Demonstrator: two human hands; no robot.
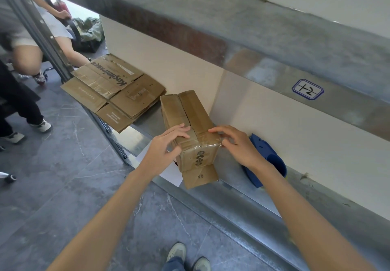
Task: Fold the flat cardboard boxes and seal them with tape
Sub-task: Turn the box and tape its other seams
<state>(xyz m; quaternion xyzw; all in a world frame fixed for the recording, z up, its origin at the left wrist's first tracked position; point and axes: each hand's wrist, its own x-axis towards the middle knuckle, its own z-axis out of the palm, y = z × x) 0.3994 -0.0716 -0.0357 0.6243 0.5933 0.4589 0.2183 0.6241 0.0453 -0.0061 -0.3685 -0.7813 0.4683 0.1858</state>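
Left hand (168, 144) flat on creased oblong cardboard box (185, 110), right hand (236, 146) pinching glossy clear tape (203, 143) at corner

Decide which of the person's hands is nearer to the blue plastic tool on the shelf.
Right. The right hand holds the box's right corner, just beside the blue tool; the left hand presses the box's left side, with the box lying between.

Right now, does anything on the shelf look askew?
The stack of flat brown cardboard boxes juts past the edge of the metal shelf. On the folded brown cardboard box, clear tape crosses only the near end; the seam beyond gapes, and the #8 flap hangs loose.
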